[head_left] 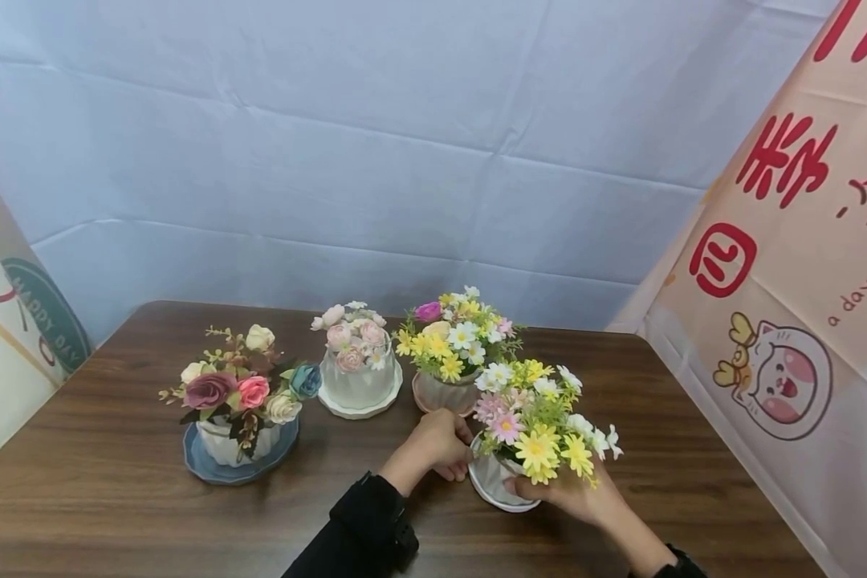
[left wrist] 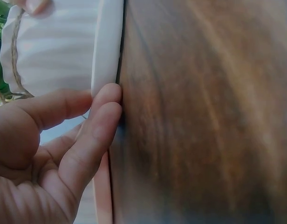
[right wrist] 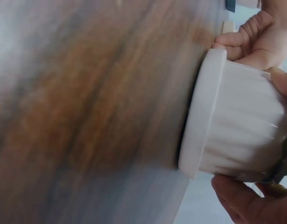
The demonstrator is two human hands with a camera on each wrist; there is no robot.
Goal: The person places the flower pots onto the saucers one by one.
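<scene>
A white ribbed flowerpot [head_left: 493, 464] of yellow, white and pink flowers [head_left: 538, 445] stands on a white saucer [head_left: 509, 506] at the table's right front. My left hand [head_left: 439, 445] pinches the left rim of that saucer between thumb and fingers, as the left wrist view shows close up. On the other side, my right hand [head_left: 578, 494] grips the pot, thumb in front; its fingers are partly hidden by the blooms. In the right wrist view the pot's white wall [right wrist: 246, 121] lies between that hand's thumb and fingers.
Behind stands a pot of yellow, white and purple flowers [head_left: 462, 333] on a pinkish saucer [head_left: 421, 395]. Left of it is a white pot of pale pink flowers [head_left: 357, 381]. Farther left, a mixed-rose pot [head_left: 224, 437] sits on a blue saucer [head_left: 242, 475]. Cloth hangs behind the wooden table [head_left: 101, 457].
</scene>
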